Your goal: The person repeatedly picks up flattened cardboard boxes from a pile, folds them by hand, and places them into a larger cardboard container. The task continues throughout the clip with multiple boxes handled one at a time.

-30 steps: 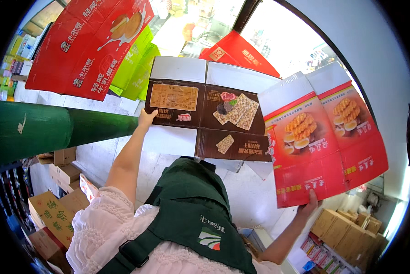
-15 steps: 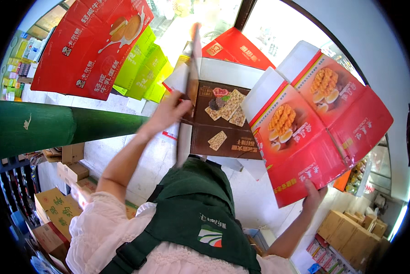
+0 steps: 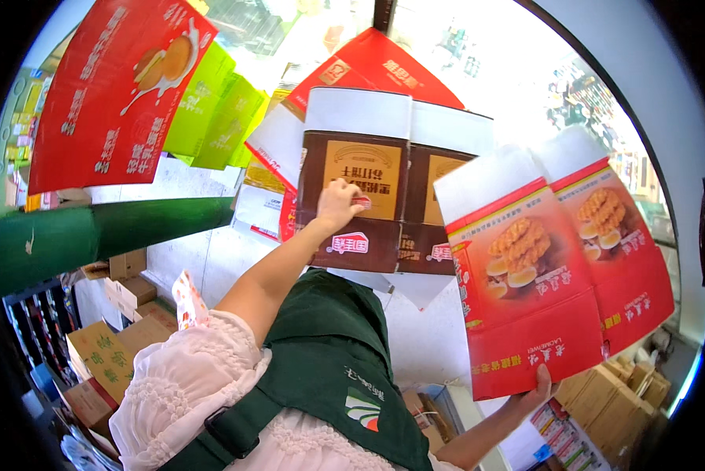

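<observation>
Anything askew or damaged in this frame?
No damage shows. The brown flattened carton under the left hand has its picture panel upside down, and the red flattened carton, gripped at its bottom edge by the right hand, tilts off square.

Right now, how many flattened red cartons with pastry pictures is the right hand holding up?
2: one red carton nearer the middle, gripped at its lower edge by the right hand, and a second red carton overlapping behind it toward the right. More could be hidden behind.

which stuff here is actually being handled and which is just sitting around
In hand:
- brown flat carton, left hand on it
- red flat carton, right hand at its lower edge

Lying about:
- green cartons
- cardboard boxes
- green beam
</observation>
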`<action>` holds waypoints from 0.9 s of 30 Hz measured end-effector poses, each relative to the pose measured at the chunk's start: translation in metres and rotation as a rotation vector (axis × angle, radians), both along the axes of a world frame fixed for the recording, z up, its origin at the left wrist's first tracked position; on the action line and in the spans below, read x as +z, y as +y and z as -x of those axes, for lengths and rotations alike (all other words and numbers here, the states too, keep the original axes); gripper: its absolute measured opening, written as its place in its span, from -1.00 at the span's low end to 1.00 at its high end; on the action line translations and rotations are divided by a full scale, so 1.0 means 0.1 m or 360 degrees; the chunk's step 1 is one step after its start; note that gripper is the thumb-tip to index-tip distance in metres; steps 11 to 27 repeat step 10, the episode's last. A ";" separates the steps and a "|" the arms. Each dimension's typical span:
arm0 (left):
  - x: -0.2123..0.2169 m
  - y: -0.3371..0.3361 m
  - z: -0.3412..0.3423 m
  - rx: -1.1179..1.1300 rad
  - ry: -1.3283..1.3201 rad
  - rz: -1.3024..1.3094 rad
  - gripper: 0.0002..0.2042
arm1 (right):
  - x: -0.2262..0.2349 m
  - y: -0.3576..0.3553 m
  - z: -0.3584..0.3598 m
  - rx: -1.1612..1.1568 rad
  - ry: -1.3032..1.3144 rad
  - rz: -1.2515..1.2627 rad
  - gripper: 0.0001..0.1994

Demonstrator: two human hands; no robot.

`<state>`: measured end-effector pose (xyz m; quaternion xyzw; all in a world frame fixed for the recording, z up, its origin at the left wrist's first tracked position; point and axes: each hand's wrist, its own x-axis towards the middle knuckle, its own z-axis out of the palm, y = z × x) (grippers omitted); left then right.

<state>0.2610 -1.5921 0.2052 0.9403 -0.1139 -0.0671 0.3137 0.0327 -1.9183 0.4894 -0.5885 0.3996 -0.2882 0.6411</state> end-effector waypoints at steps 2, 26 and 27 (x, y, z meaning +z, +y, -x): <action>-0.03 0.07 0.01 0.0186 -0.0030 -0.0089 -0.72 | -0.11 0.02 -0.01 -0.0065 -0.0061 -0.0069 -0.40; -0.16 0.36 0.00 0.0958 0.0015 -0.0326 -0.34 | -1.76 1.10 -0.67 0.0328 -0.0177 -0.1644 -0.43; -0.16 0.36 0.00 0.0958 0.0015 -0.0326 -0.34 | -1.76 1.10 -0.67 0.0328 -0.0177 -0.1644 -0.43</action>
